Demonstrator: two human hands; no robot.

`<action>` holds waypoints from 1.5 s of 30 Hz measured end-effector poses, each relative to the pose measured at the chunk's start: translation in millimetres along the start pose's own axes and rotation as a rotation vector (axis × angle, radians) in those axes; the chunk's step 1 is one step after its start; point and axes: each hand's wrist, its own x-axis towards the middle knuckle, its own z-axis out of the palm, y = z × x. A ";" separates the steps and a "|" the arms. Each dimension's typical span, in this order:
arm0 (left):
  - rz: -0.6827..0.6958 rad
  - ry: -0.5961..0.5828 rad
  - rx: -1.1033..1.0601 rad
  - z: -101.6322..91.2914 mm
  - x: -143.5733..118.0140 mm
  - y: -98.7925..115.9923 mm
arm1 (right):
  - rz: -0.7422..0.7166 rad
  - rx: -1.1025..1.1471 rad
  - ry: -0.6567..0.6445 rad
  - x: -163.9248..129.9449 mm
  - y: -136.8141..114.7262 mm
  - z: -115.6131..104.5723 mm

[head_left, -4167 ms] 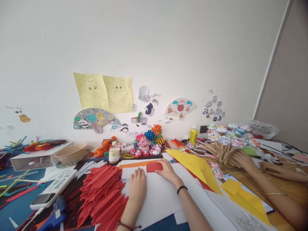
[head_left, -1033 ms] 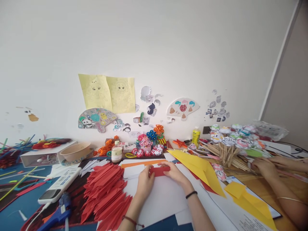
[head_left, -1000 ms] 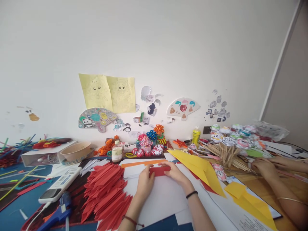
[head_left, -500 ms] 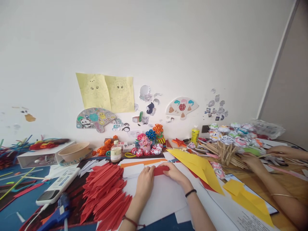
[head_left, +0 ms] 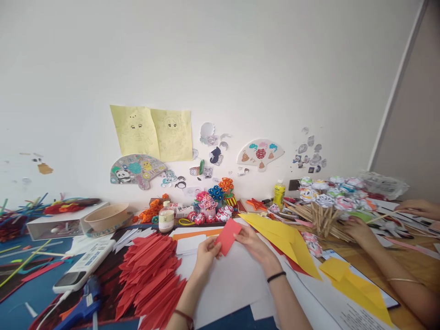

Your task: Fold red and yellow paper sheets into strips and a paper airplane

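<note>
A small red paper rectangle is held up at a slant over white sheets. My left hand pinches its lower left corner between thumb and fingers. At the paper's right edge, my right hand grips it with thumb and fingertips. Beside my left forearm lies a large heap of folded red paper pieces. Yellow paper sheets lie to the right of my right hand, with some red paper under them.
A blue glue gun and a white power strip lie on the left. Behind stand a glue bottle and beaded flowers. On the right, another person's hands work near wooden sticks with paper balls.
The red paper has been lifted off the white sheets and turned from lying level to a slant, its face now showing. The co-worker's far hand has moved right.
</note>
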 end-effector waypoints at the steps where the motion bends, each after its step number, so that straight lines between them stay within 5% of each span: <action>1: -0.039 -0.016 -0.093 1.1 -0.6 0.3 | 0.007 0.014 -0.045 -0.7 -0.8 2.2; 11: -0.177 -0.119 -0.371 10.3 -15.7 16.0 | -0.016 0.008 -0.197 -1.1 -6.2 12.8; 17: -0.057 -0.056 0.066 10.3 -8.7 5.6 | -0.008 -0.031 -0.111 -0.8 -5.0 13.1; 21: 0.239 0.063 0.501 6.0 -13.5 11.4 | 0.038 -0.007 -0.074 -1.5 -1.7 10.6; 24: 0.479 -0.039 0.789 5.2 -24.1 25.0 | 0.066 -0.011 -0.102 -2.2 -0.1 8.9; 27: 0.539 -0.127 0.969 8.8 -31.6 34.4 | 0.085 -0.063 -0.161 -3.7 -1.0 9.5; 36: 0.580 -0.164 1.025 10.5 -29.7 28.5 | 0.131 -0.135 -0.335 -5.8 -6.6 12.5; 45: 0.552 -0.163 1.021 11.3 -31.1 26.5 | 0.123 -0.152 -0.338 -4.8 -4.8 14.2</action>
